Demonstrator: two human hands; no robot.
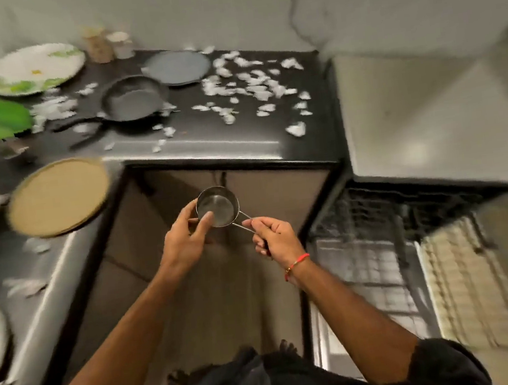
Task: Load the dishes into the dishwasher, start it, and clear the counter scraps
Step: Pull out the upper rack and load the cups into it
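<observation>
a small shiny steel saucepan with a thin wire handle (218,207) sits tilted in mid-air, mouth toward the viewer, between the black counter (208,134) and the open dishwasher rack (384,209).

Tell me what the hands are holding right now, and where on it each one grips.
A small steel saucepan. The right hand grips its long handle; the left hand holds the bowl, thumb over the rim.
</observation>
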